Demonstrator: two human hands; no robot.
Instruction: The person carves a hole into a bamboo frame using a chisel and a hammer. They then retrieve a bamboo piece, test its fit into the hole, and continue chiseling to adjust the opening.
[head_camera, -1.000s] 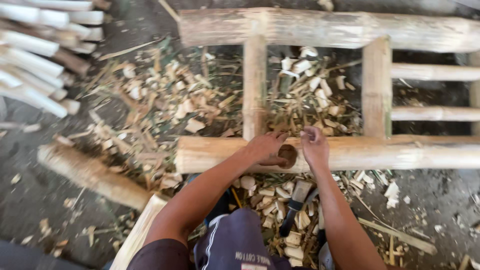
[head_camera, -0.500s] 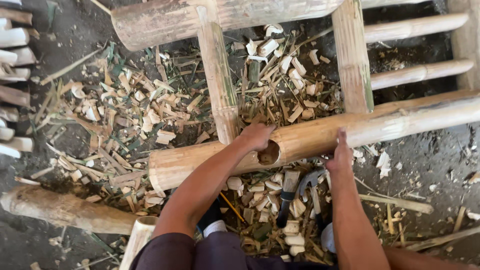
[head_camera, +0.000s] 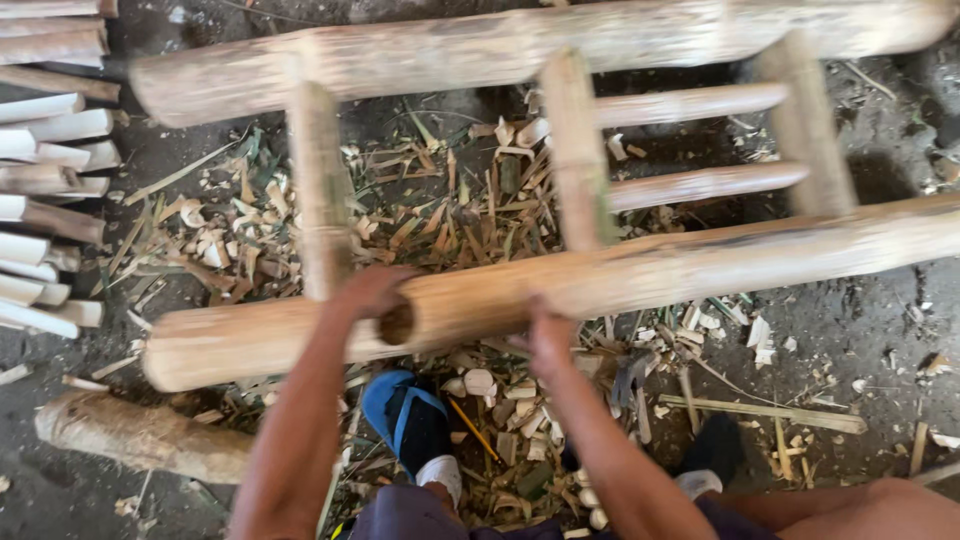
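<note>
Left hand (head_camera: 372, 290) and right hand (head_camera: 549, 338) grip the thick pale bamboo pole (head_camera: 640, 275), fingers wrapped over it; round drilled hole (head_camera: 396, 324) just beside left fingers.

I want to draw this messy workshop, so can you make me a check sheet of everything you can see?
Surface: dark dirt floor.
Job's things: near bamboo pole with a round hole; far pole; cross rungs joining them.
Clutter: bamboo chips, a log, a thin stick.
Hands: left hand on the near pole at the hole; right hand on its near side.
Cables: nothing seen.
Surroundings: stacked cut bamboo at left; blue sandal on one foot.
</note>
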